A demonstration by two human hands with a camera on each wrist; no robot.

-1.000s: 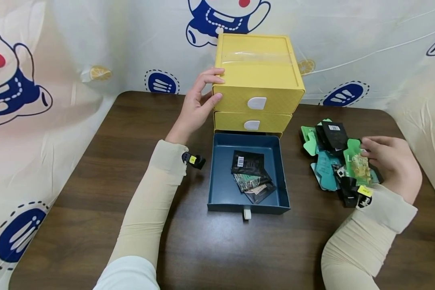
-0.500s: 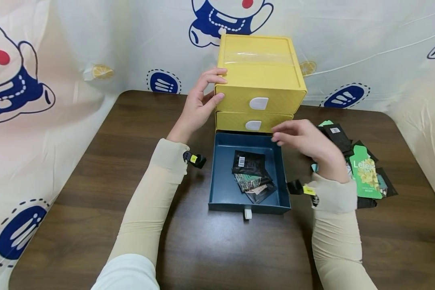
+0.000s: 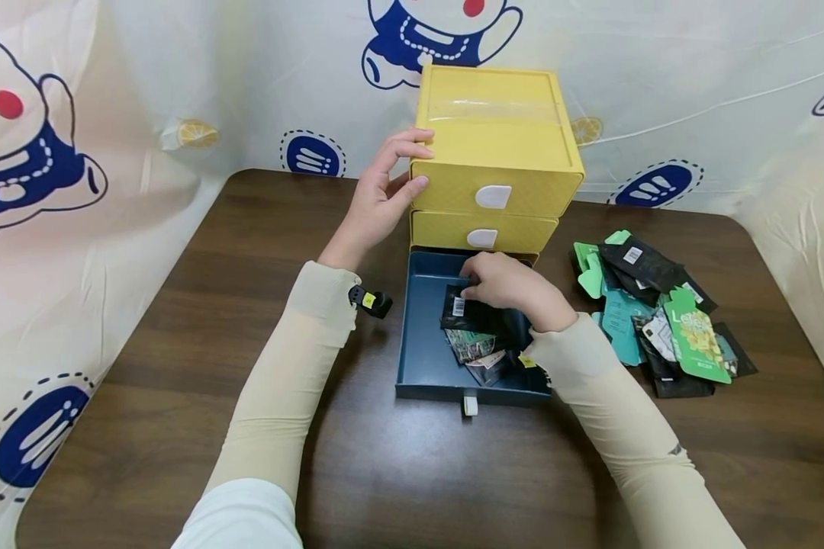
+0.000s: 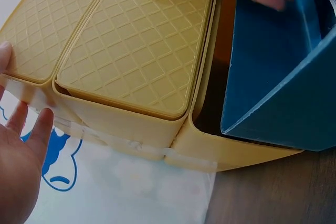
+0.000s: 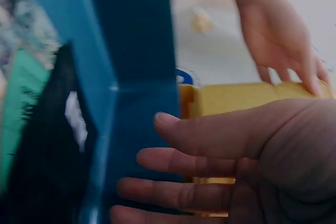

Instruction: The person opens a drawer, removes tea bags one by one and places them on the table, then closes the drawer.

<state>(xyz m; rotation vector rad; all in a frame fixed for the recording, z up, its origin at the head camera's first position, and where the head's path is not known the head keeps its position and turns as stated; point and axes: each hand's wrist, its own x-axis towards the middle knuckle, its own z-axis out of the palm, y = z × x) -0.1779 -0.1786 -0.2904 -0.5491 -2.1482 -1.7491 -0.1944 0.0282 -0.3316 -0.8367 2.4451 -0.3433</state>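
Observation:
My left hand [image 3: 378, 202] rests against the left side of a yellow drawer box [image 3: 497, 145], fingers at its top edge and thumb on the front. The bottom drawer [image 3: 422, 343], blue inside, is pulled out toward me. In it lie a black packet [image 3: 472, 316] with a barcode label, a green patterned packet [image 3: 468, 343] and another dark one partly under them. My right hand [image 3: 511, 286] hovers over the drawer with fingertips right at the black packet. In the right wrist view its fingers [image 5: 194, 195] are extended and loosely spread, with nothing between them.
On the brown table [image 3: 302, 427], right of the box, sits a heap of black, teal and green packets, a green flowered packet [image 3: 696, 335] on top. Two upper drawers with white tabs are closed. A white printed curtain [image 3: 247, 91] hangs behind.
My right hand has let go of the green flowered packet on the heap and swung left into the open drawer. My left hand has stayed on the yellow box.

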